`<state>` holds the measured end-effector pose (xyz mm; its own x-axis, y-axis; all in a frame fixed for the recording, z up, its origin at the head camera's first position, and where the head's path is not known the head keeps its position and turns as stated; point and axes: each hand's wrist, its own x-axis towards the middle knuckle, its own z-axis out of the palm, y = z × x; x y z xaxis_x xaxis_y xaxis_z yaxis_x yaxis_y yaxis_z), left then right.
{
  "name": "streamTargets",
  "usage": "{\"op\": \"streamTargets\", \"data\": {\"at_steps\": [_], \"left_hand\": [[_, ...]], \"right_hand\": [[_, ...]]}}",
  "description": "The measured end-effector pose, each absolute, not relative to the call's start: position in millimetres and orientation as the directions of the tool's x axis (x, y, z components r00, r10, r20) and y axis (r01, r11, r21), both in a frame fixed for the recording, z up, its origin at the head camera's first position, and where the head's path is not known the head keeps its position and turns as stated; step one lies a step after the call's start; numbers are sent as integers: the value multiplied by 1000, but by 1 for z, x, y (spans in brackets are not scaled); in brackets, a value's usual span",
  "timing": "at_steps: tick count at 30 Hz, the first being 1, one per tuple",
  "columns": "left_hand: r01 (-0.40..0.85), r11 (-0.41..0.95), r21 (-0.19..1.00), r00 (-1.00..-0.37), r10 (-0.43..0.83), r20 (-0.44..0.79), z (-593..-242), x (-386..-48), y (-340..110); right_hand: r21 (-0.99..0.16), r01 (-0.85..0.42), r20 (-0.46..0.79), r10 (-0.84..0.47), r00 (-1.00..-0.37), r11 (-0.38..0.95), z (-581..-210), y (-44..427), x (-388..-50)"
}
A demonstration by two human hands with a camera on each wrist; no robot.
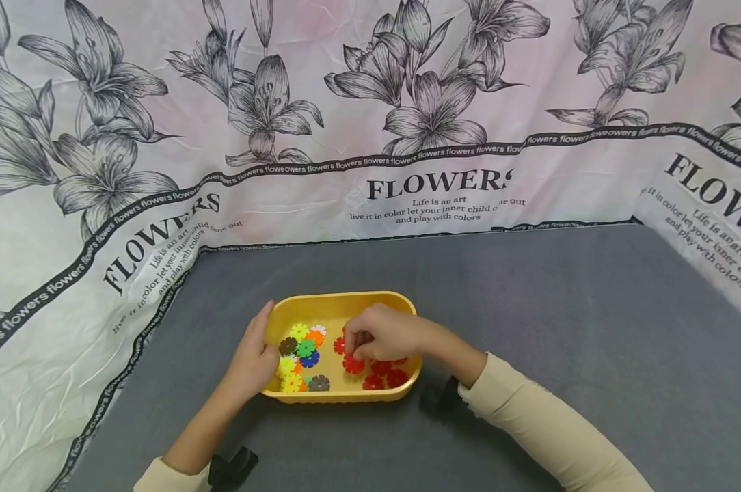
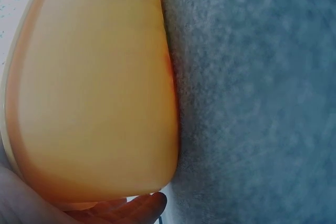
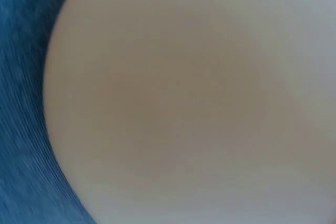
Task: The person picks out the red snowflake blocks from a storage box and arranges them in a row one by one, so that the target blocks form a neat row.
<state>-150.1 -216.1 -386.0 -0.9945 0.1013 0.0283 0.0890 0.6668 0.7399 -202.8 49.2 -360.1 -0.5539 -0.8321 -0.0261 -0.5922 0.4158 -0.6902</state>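
Observation:
A yellow tray (image 1: 340, 298) holds flat notched discs. My left hand (image 1: 251, 361) grips its left end, thumb over the rim; in the left wrist view the fingers of that hand (image 2: 110, 212) lie against the outside of the tray wall (image 2: 94, 87). Over the tray's right half, my right hand (image 1: 385, 335) pinches a red disc (image 1: 353, 364) between curled fingers and thumb. More red discs (image 1: 397, 378) lie beneath and beside that hand, partly hidden by it. A blurred tray wall (image 3: 173, 98) fills most of the right wrist view.
Mixed discs lie in the tray's left half: yellow (image 1: 292, 383), green (image 1: 305, 348), blue (image 1: 310, 359), grey (image 1: 318, 383), orange, brown and white. The tray stands on a dark grey tabletop (image 1: 530, 307). Behind it hangs a flower-printed cloth (image 1: 321, 198).

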Motion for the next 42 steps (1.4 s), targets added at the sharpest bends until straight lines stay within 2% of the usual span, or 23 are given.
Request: {"op": "streamTargets", "data": {"at_steps": [12,20,34,42], "left_hand": [[69,660,748,-996,92,11,-387,-152,-217],[72,656,751,-996,85,21,-390,-156,-218],[102,656,748,-994,103,45,-388,-152,-217],[99,655,749,-994,95,48,-389,-151,-218]], "right_hand": [[-797,-454,-30,-777,-628,398,-344,74,-216],[-811,-450,20,-751,-660,374,-338,92,-226],[-840,-386,1,-710,-704,382,-333,113,-238],[-862,-296,-51,-651,-757,412,-327,126,-242]]}}
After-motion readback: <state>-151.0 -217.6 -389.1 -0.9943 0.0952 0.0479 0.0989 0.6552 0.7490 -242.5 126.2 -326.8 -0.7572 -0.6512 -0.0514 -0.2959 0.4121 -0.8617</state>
